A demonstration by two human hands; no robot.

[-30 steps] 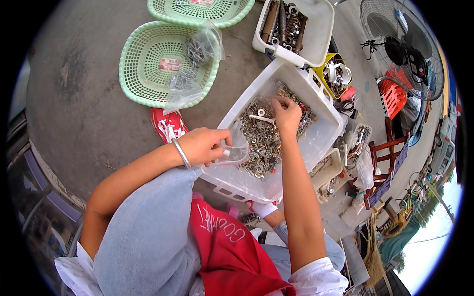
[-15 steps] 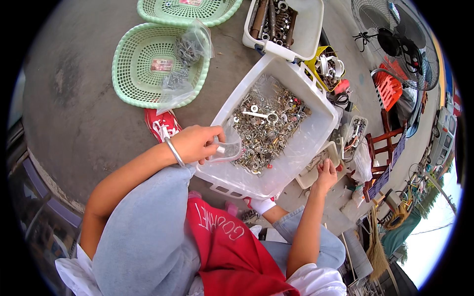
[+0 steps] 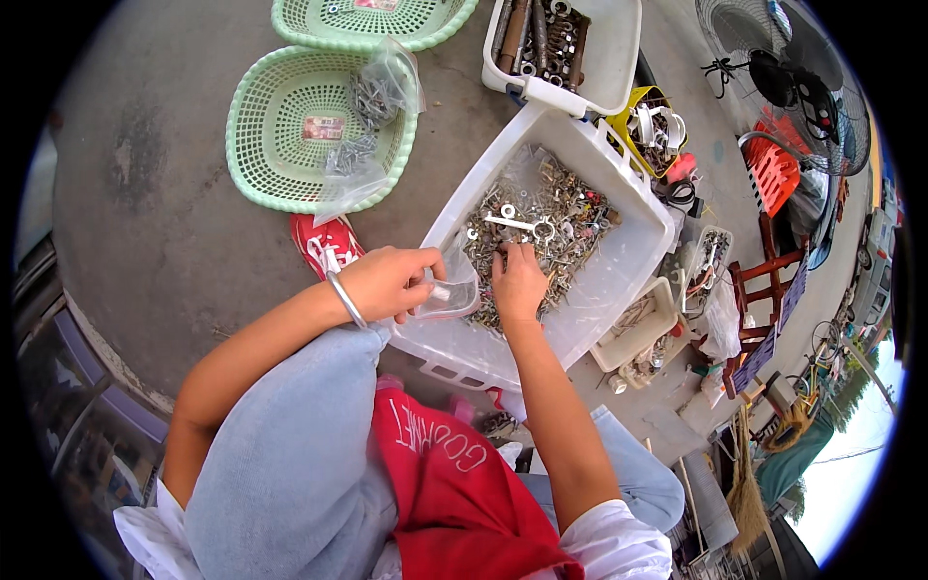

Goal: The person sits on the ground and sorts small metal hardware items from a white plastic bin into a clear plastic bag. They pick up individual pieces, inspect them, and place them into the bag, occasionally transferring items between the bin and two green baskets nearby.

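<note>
My left hand (image 3: pixel 389 282), with a metal bangle at the wrist, grips a clear plastic container (image 3: pixel 462 293) at the left edge of a large translucent bin (image 3: pixel 619 266). Mixed screws, nuts and bolts (image 3: pixel 561 217) cover the bin's bottom. A white ring-ended piece (image 3: pixel 512 223) lies on top of the pile. Into the near part of these fasteners reaches my right hand (image 3: pixel 519 282), fingers bent together and touching the pile. Whatever its fingertips may hold is hidden.
Green baskets, one with bags of screws (image 3: pixel 362 155), stand at the far left. Behind the bin is a white tub (image 3: pixel 614 58) of rods and nuts. A yellow container (image 3: pixel 623 145), small trays (image 3: pixel 652 319) and a fan (image 3: pixel 793 77) are on the right.
My right hand has moved left from beyond the bin's right side into the fasteners. My left hand stays on the clear container. The view has shifted slightly.
</note>
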